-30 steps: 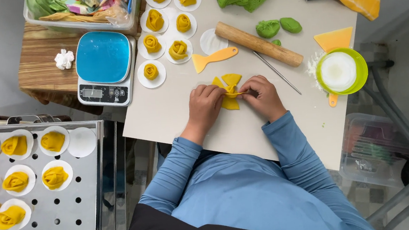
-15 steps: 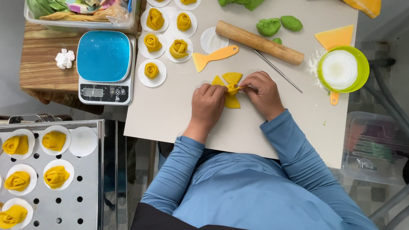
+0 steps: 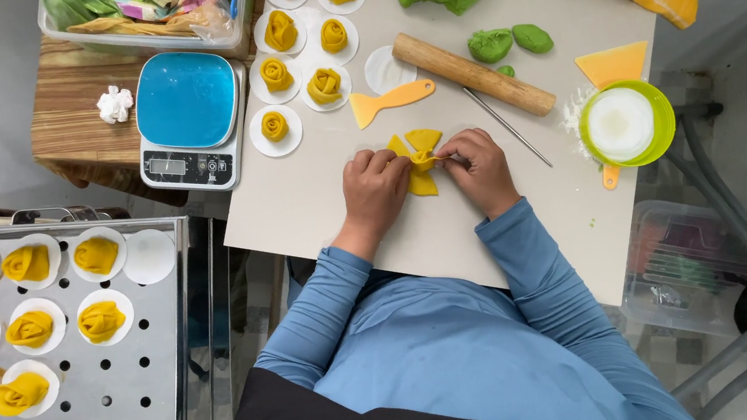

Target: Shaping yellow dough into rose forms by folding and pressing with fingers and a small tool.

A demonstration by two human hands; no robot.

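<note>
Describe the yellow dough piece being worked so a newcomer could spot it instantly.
Start at the beige work table and find the left hand and right hand meeting below the wooden rolling pin. Pinched between them is the yellow dough piece: flat and fanned like a bow, unlike the rolled dough roses on white discs.

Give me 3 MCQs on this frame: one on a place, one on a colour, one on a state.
1. Where does the rolling pin lie?
A. on the perforated tray
B. on the table beyond the hands
C. on the scale

2. What colour is the scale platform?
A. blue
B. red
C. white

3. What state is the yellow dough piece in?
A. lying untouched
B. pinched at its middle between both hands
C. resting on a paper round

Key: 1 B, it lies slanted on the table above the hands. 2 A, its top is blue. 3 B, the left hand and right hand meet at its waist.
</note>
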